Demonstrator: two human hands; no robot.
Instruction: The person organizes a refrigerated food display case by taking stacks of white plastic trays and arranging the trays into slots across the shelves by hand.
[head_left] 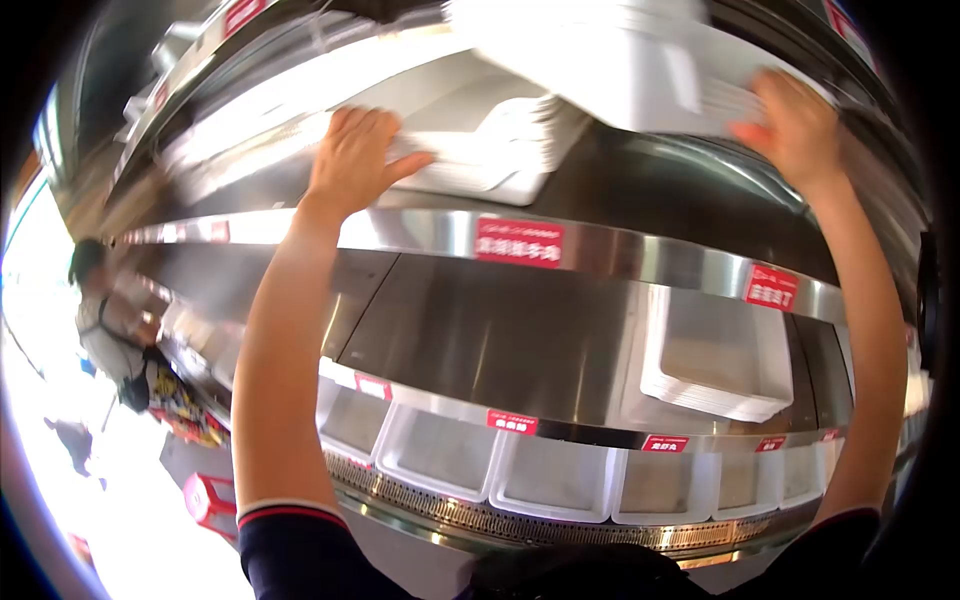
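My left hand (355, 160) is at the left end of a stack of white plastic trays (515, 150) on the upper shelf. Its fingers bend over that end, and the thumb reaches along the front. Farther right, my right hand (795, 130) grips the right end of another stack of white trays (640, 65), which is tilted and slightly blurred. The thumb is at its lower front and the fingers lie over the edge. The top of this stack runs out of view.
Below, a middle steel shelf (480, 320) bears a stack of white trays (720, 350) at right. A row of white bins (555, 475) lines the bottom. Red labels (520, 243) mark the shelf edges. At far left stands another person (115, 330) beside the shelving.
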